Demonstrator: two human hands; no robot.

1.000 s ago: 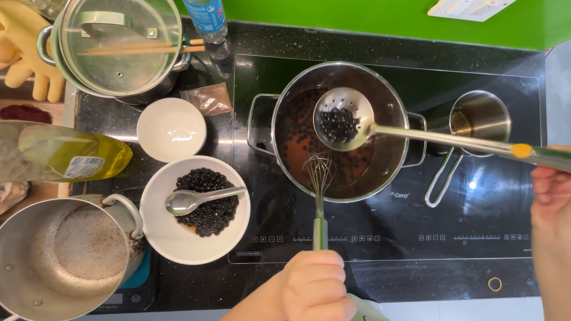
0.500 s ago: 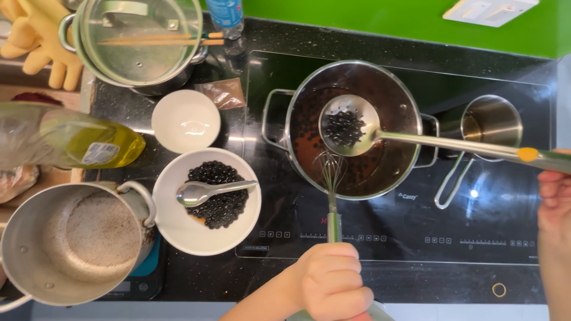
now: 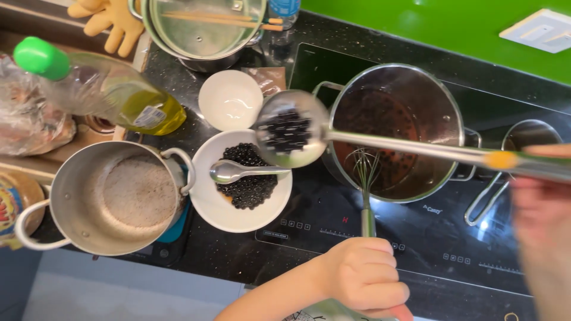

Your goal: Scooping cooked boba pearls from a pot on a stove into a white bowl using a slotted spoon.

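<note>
My right hand, blurred at the right edge, grips the long handle of a steel skimmer. The skimmer's bowl carries black pearls and hangs over the far rim of a white bowl. That bowl holds more black pearls and a metal spoon. My left hand, near the front edge, is closed around the green handle of a whisk. The whisk's wires dip into dark liquid in a steel pot on the black induction hob.
An empty small white bowl and an oil bottle lie at the left. A steel pot of white grains stands on a blue scale. A lidded pot and yellow glove are at the back, a small saucepan at right.
The skimmer with its pearls has swung left, from above the dark pot to above the white bowl. My left hand stays on the whisk.
</note>
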